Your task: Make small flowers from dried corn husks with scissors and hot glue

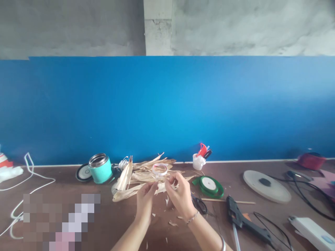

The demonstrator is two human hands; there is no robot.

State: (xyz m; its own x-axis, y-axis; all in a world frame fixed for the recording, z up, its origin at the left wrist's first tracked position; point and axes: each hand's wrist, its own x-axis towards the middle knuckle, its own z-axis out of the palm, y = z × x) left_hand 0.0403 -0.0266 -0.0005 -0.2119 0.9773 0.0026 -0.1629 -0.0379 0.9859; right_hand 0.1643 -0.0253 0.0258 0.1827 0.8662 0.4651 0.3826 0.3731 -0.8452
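My left hand (146, 198) is closed in a pinch, thumb against fingers, at the front of a pile of dry corn husks (125, 183). Just above its fingertips shows a thin whitish-pink ring (159, 169), like a narrow roll of tape; whether the fingers touch it I cannot tell. Close by on the right, my right hand (181, 193) has its thumb and index finger bent together, with a chain bracelet at the wrist. What either pinch holds is too small to make out. Small husk scraps (172, 223) lie scattered below the hands.
Left of the husks stands an open turquoise jar (100, 169) by a round lid (84, 172). On the right are a green ribbon roll (209, 185), a white cup (199, 162) with red-handled scissors, a black glue gun (246, 223) and a pale disc (267, 186). A blue panel (167, 104) borders the table.
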